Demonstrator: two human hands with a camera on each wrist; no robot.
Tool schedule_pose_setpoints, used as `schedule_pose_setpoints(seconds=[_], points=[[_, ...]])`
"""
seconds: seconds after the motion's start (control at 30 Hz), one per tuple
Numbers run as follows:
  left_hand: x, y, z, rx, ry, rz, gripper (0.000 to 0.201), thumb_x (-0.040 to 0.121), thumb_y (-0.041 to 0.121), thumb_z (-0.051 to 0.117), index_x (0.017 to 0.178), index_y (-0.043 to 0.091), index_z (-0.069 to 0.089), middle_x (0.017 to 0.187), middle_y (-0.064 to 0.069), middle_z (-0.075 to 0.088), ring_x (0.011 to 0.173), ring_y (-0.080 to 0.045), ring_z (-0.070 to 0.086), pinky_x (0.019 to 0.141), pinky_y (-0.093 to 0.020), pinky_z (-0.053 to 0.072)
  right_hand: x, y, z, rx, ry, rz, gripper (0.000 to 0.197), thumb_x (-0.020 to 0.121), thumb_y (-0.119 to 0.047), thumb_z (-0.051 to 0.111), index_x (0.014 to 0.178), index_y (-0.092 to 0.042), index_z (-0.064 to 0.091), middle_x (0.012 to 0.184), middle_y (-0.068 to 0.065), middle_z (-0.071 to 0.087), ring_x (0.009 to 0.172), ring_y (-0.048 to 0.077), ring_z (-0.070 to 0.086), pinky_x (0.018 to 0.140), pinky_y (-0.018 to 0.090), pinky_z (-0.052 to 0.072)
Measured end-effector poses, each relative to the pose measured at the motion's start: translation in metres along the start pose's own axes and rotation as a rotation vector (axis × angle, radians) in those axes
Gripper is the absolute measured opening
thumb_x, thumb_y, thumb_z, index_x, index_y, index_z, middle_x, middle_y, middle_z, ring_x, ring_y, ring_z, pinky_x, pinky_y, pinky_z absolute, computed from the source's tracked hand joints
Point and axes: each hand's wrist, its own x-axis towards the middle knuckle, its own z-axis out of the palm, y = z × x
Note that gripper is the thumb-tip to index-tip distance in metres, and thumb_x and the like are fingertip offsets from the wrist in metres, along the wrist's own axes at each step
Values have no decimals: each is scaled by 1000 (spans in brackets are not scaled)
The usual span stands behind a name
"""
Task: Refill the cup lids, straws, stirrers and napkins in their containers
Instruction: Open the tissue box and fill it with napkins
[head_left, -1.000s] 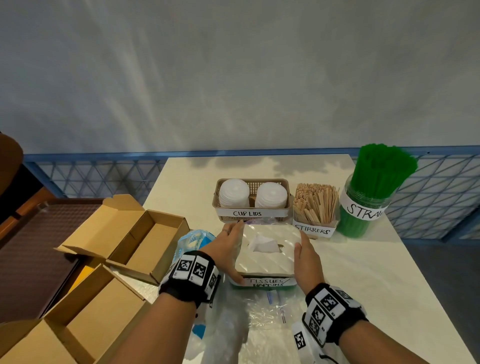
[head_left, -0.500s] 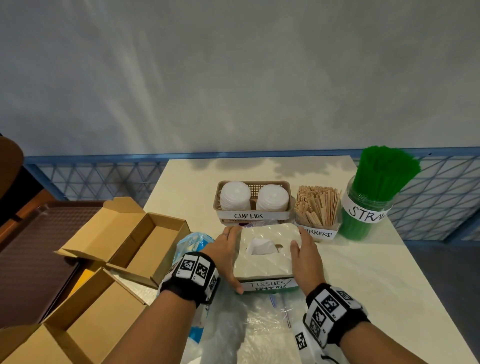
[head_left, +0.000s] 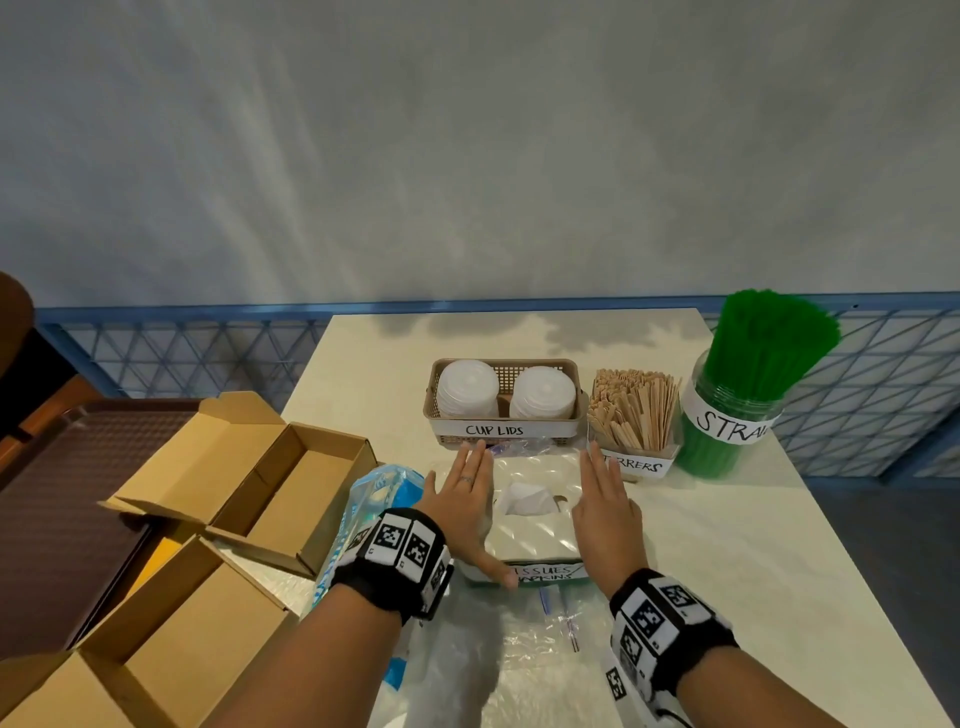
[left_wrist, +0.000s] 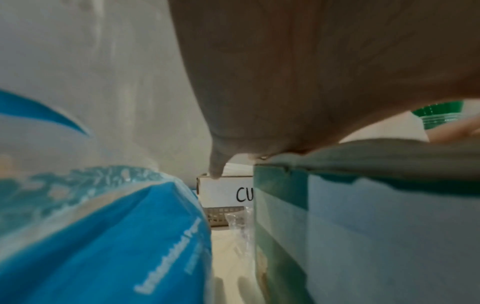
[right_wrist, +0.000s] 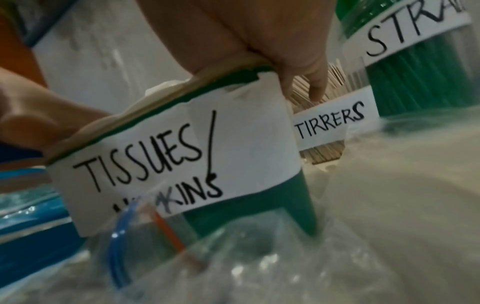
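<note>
While both hands lie flat along the top edges of the tissue box (head_left: 535, 525), the head view shows the left hand (head_left: 462, 499) on its left side and the right hand (head_left: 605, 512) on its right, fingers straight and released, grasping nothing; a white tissue (head_left: 527, 500) pokes up through the lid's slot. Behind the box on the cream table (head_left: 753, 545) stand the cup lids basket (head_left: 501, 400) with two white stacks, the stirrers holder (head_left: 631, 423) just right of it, and the straws jar (head_left: 737, 410) of green straws at the far right. A blue plastic pack (head_left: 371, 499) lies left of the box, clear plastic bags (head_left: 498, 654) in front of it, and open cardboard boxes (head_left: 249, 488) beside the table. From the left wrist, the palm (left_wrist: 311, 78) rests on the box's top edge (left_wrist: 363, 156), with the blue pack (left_wrist: 109, 236) close at the left. From the right wrist, the straight fingers (right_wrist: 301, 67) press the lid above the "TISSUES/NAPKINS" label (right_wrist: 182, 156), the box standing on clear plastic (right_wrist: 233, 267).
</note>
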Motion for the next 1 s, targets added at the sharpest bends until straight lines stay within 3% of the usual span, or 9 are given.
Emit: schedule_pose_setpoints(seconds=[0.07, 0.17, 0.57, 0.7, 0.77, 0.8, 0.87, 0.93, 1.0], points=[[4, 5, 4, 2, 38, 1, 134, 64, 82, 51, 143, 6, -26, 151, -6, -33, 140, -22, -29, 113, -59, -5, -1, -1, -2, -57, -58, 14, 58, 100, -20, 24, 150, -17, -5, 158, -4, -14, 146, 17, -8, 116, 42, 21], [8, 8, 11, 17, 90, -15, 123, 70, 84, 37, 144, 7, -23, 152, -5, -31, 141, -21, -27, 112, -58, -8, -2, -1, -3, -102, -116, 16, 57, 101, -28, 20, 150, -19, -9, 157, -5, -17, 146, 14, -11, 116, 45, 15], [9, 7, 24, 3, 182, -23, 117, 72, 85, 29, 145, 8, -22, 152, -4, -30, 141, -20, -27, 111, -54, -15, 1, 1, 1, -175, -200, 30, 62, 100, -40, 20, 148, -22, -15, 154, -9, -26, 145, 25, -14, 112, 52, 20], [8, 8, 23, -17, 201, -22, 110, 77, 79, 32, 146, 11, -18, 154, -2, -27, 143, -18, -23, 112, -51, -15, 0, 1, -4, -231, -220, 13, 58, 100, -42, 13, 148, -22, -12, 155, -6, -24, 145, 25, -14, 114, 52, 10], [6, 6, 21, -141, 277, -5, 96, 82, 68, 45, 150, 16, 1, 158, 3, -10, 146, -15, -8, 115, -47, -10, -4, 6, -8, -160, -125, -65, 65, 92, -49, 4, 150, -21, 5, 159, -4, -5, 147, 23, -1, 115, 48, 8], [6, 4, 19, -225, 353, 12, 83, 82, 59, 54, 147, 20, 20, 158, 4, 8, 146, -14, 7, 117, -44, -3, -5, 7, -12, -50, -53, -119, 71, 87, -50, 5, 148, -18, 21, 157, -2, 16, 144, 24, 16, 113, 45, 15], [5, 2, 17, -373, 495, 38, 53, 80, 40, 67, 127, 21, 52, 139, 4, 44, 130, -16, 38, 111, -30, 21, -8, 11, -15, 110, 32, -248, 57, 87, -44, 29, 130, -15, 51, 136, 3, 50, 125, 27, 46, 102, 40, 34], [4, 6, 14, -461, 544, 10, 37, 80, 29, 70, 114, 17, 63, 117, 2, 57, 110, -16, 52, 93, -19, 36, -7, 11, -17, 87, 46, -355, 31, 85, -25, 58, 114, -15, 64, 121, 3, 58, 111, 24, 53, 91, 35, 41], [3, 10, 13, -519, 538, -34, 30, 81, 24, 69, 109, 15, 65, 106, 3, 56, 96, -12, 53, 82, -13, 36, -3, 4, -20, 79, -15, -411, 26, 83, -16, 65, 109, -13, 65, 118, 1, 56, 104, 19, 52, 86, 26, 40]])
